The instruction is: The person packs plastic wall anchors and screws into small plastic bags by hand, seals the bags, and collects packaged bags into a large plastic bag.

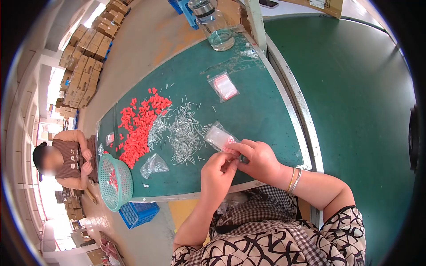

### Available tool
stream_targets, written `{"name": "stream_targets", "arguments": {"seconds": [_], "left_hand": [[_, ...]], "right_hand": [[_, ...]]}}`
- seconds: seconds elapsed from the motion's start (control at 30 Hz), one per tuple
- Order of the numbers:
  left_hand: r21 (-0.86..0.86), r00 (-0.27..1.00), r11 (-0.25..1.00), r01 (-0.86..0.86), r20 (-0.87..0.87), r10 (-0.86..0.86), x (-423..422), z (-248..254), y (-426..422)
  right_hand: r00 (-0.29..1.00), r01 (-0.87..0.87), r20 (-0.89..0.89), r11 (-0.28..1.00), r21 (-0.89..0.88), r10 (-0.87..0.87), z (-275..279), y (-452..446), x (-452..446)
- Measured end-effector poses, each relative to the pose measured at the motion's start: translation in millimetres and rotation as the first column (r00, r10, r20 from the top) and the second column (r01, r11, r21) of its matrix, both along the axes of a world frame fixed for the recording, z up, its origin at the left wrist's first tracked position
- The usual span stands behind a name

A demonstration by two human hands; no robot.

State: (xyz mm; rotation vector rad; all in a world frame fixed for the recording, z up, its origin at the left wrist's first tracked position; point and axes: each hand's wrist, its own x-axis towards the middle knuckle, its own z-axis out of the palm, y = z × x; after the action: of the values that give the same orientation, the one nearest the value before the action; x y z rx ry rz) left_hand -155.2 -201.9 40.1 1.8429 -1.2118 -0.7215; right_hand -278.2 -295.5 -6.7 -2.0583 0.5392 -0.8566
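Note:
My left hand point(215, 176) and my right hand point(262, 163) meet near the front edge of the green table point(266, 111). The fingertips of both are pinched together. What lies between them is too small and covered to make out. Just beyond the fingers lies a stack of small clear zip bags point(217, 136), partly hidden by my right hand. A pile of silver screws point(184, 133) spreads to the left of that stack. Farther left is a heap of red plastic wall plugs point(137, 133), with more screws along its side.
A mint-green basket point(126, 175) overhangs the table's left edge, near a crumpled clear bag point(154, 166). Another bag pack point(223, 87) lies farther back, before a glass water jar point(219, 35). A blue crate point(138, 213) is below; a co-worker point(71, 155) sits at far left.

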Motion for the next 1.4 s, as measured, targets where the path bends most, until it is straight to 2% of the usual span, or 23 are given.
{"name": "stream_targets", "arguments": {"seconds": [0.13,0.23,0.33,0.47,0.57,0.63,0.7,0.83,1.03,1.17,1.27,1.33,1.4], "left_hand": [[0.024,0.978,0.999,-0.04,-0.204,0.044,8,-11,0],[0.015,0.97,0.991,-0.133,-0.205,0.133,15,-8,-2],[-0.113,0.995,0.993,-0.017,0.098,0.028,25,2,4],[-0.156,0.924,0.983,0.095,0.382,-0.028,35,24,17],[-0.092,0.89,0.984,0.156,0.445,-0.099,48,10,17],[-0.167,0.874,0.959,0.23,0.468,-0.128,58,14,17],[-0.22,0.882,0.954,0.204,0.463,-0.082,56,19,24],[-0.155,0.877,0.948,0.278,0.444,-0.185,57,7,26],[-0.175,0.849,0.921,0.348,0.476,-0.23,47,7,19],[-0.174,0.849,0.911,0.375,0.458,-0.262,47,5,18],[-0.169,0.974,0.975,0.144,0.198,-0.109,35,4,19],[-0.167,0.981,0.976,0.14,0.155,-0.114,31,0,18],[-0.173,0.983,0.976,0.134,0.149,-0.108,31,-4,18]], "right_hand": [[0.998,-0.049,0.051,0.998,0.045,0.047,2,1,0],[0.995,-0.081,0.059,0.995,0.065,0.077,9,3,-1],[0.996,-0.079,-0.013,0.973,0.215,0.084,17,3,-4],[0.999,-0.018,0.05,0.987,0.161,0.01,10,2,-1],[0.999,-0.04,0.035,0.985,0.17,0.035,9,4,-1],[0.998,-0.052,-0.015,0.977,0.206,0.057,15,2,-4],[0.999,-0.047,-0.006,0.972,0.229,0.049,12,6,-3],[0.996,-0.068,-0.04,0.955,0.288,0.083,16,3,-2],[0.997,-0.082,0.035,0.937,0.339,0.074,17,5,-1],[0.986,-0.153,0.12,0.911,0.383,0.115,9,3,0],[0.983,-0.165,0.142,0.886,0.433,0.114,6,4,1],[0.984,-0.164,0.145,0.872,0.461,0.108,4,6,1],[0.989,-0.14,0.092,0.898,0.417,0.112,9,5,0]]}}
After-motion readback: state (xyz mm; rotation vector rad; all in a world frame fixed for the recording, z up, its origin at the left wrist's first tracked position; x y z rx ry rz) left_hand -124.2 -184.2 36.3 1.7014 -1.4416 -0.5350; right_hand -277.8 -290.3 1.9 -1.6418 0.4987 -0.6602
